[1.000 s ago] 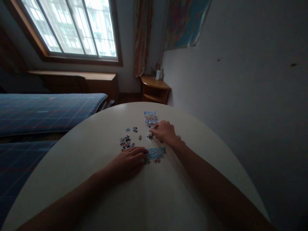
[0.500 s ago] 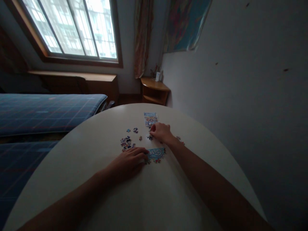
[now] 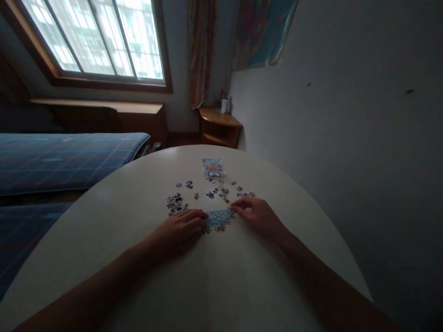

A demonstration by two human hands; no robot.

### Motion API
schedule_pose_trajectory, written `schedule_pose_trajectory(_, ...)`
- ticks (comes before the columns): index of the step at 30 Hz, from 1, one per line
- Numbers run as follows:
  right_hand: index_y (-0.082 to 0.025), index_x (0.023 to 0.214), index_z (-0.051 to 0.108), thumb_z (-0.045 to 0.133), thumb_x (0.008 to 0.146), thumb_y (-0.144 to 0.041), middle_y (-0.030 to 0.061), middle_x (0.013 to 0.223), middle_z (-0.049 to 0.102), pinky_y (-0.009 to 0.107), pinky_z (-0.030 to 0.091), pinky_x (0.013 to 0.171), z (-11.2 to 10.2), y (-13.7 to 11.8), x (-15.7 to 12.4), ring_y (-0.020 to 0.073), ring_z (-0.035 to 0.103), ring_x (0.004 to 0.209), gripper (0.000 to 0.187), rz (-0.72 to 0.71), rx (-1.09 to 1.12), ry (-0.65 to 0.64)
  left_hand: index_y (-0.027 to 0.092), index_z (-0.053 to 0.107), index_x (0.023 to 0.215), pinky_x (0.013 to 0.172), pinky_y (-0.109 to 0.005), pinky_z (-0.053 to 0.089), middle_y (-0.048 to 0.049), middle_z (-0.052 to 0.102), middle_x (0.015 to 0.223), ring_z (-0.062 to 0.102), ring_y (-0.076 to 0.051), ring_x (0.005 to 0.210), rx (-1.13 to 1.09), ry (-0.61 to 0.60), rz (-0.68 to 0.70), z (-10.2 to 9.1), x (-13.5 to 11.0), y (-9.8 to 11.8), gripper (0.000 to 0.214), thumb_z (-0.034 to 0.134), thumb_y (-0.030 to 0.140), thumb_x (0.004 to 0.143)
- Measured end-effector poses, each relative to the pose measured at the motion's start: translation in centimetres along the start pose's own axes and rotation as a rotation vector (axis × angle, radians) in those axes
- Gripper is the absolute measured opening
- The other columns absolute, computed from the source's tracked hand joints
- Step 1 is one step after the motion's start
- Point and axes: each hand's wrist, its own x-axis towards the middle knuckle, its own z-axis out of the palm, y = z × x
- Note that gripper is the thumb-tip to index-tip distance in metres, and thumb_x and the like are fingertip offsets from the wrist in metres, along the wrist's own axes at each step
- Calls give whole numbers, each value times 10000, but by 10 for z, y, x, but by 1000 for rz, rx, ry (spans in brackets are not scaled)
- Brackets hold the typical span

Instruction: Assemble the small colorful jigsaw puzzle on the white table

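Right hand (image 3: pixel 255 214) leaves loose jigsaw pieces (image 3: pixel 210 194) for assembled section (image 3: pixel 218 217), three-o'clock edge; likely fitting, pinch contents unclear. Left hand (image 3: pixel 187 223), nine o'clock, unclenched.

On the table (image 3: pixel 221 281), the left hand (image 3: pixel 182 226) rests at the left end of a partly joined blue puzzle (image 3: pixel 218 217); the right hand (image 3: pixel 259 216) has its fingertips at the right end. A picture sheet (image 3: pixel 213 167) lies near the far edge.

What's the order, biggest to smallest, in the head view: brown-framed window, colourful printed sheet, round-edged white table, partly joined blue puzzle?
1. Table
2. Window
Sheet and puzzle look alike; unsure which is bigger.
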Motion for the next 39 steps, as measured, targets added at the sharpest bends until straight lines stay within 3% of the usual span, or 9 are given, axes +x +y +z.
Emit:
schedule_pose_trajectory(11, -222, 906, 784, 646, 825, -255, 21, 827, 767, 285, 501, 718, -2, 11, -6, 162, 682, 740, 164, -1, -21, -161, 217, 566, 1137, 967, -430, 533, -95, 597, 1305, 598, -232, 1166, 1, 2, 10, 5, -2, -6, 204, 482, 165, 958)
schedule_pose_trajectory(25, -207, 860, 761, 657, 819, -245, 18, 766, 723, 254, 429, 615, 3, 8, -8, 136, 619, 663, 118, 5, -138, -129, 210, 586, 1128, 959, -412, 538, -107, 607, 1293, 602, -228, 1155, -15, 4, 0, 5, -2, -4, 211, 494, 153, 947)
schedule_pose_trajectory(39, -237, 892, 771, 686, 830, -227, 23, 899, 694, 262, 460, 700, 0, 10, -9, 128, 617, 723, 105, -160, -135, -173, 211, 563, 1135, 965, -435, 534, -104, 595, 1312, 600, -238, 1167, 3, -5, 3, 5, -2, -4, 204, 477, 156, 959)
